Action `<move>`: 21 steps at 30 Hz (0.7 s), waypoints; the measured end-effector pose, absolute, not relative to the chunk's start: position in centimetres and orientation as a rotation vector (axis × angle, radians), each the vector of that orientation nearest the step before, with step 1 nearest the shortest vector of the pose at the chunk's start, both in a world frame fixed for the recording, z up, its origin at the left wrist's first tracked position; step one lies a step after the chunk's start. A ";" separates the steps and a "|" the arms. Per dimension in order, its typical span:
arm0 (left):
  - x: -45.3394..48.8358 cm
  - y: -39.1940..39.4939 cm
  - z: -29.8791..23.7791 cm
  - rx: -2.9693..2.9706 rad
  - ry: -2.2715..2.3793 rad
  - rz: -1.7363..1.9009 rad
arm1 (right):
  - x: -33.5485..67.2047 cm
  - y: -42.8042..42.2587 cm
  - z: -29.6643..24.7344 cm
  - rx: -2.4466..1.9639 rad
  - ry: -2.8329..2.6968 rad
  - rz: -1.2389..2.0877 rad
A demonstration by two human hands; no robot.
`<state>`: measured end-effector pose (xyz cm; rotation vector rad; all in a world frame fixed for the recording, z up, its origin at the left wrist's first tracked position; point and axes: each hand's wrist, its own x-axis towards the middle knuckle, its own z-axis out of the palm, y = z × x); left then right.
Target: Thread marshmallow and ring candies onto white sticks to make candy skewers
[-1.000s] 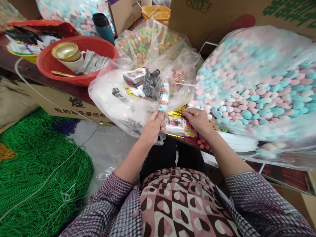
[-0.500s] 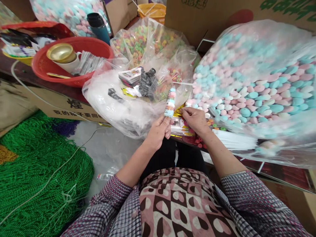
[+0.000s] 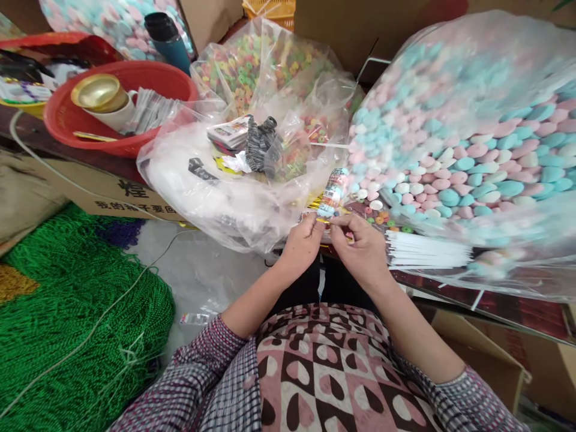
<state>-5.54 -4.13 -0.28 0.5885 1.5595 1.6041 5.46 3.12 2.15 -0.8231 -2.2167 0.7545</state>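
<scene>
A small printed clear packet of pastel candies (image 3: 333,191) stands tilted up from between my hands. Its lower end is pinched in the closed fingers of my left hand (image 3: 300,245). My right hand (image 3: 363,247) meets it from the other side, thumb and forefinger pressed together at a short gold twist tie (image 3: 323,221) by the packet's gathered end. How far the tie goes round the packet cannot be made out. Beyond the packet lies a big clear bag of pink, white and blue candies (image 3: 463,180). Small ring candies (image 3: 382,217) are scattered near my right hand.
White strips (image 3: 427,249) lie at the table edge on the right. A clear bag of ring candies (image 3: 243,72) and a red basin (image 3: 56,117) with bowls stand further back. Green cord (image 3: 90,318) is heaped at lower left, and an open carton (image 3: 486,354) sits at lower right.
My right hand has brought a gold tie from the bundle to the packet's lower end. My left hand has moved slightly right and down, and the packet now leans right.
</scene>
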 end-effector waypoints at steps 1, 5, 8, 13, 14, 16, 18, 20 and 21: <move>-5.4 -4.1 -0.1 0.678 1.615 1.578 | 5.4 2.9 1.9 -0.827 -2.233 0.703; -4.8 -4.3 0.4 0.861 1.724 1.514 | 5.5 2.9 1.5 -0.858 -2.283 0.551; -4.3 -4.3 0.7 0.883 1.748 1.512 | 5.7 2.9 1.6 -0.899 -2.325 0.445; -4.0 -3.8 0.3 0.871 1.789 1.531 | 6.1 2.8 1.7 -0.911 -2.394 0.363; -4.1 -3.7 0.1 0.843 1.771 1.558 | 6.2 2.9 1.7 -0.894 -2.382 0.394; -4.3 -3.5 -0.3 0.776 1.711 1.621 | 6.5 2.9 1.6 -0.885 -2.337 0.484; -4.3 -3.6 -0.5 0.734 1.647 1.660 | 6.7 3.0 1.6 -0.923 -2.282 0.568; -4.3 -3.6 -0.4 0.727 1.610 1.665 | 6.8 3.0 1.5 -0.976 -2.243 0.611; -4.2 -3.7 -0.4 0.732 1.604 1.659 | 6.8 3.0 1.5 -0.998 -2.230 0.614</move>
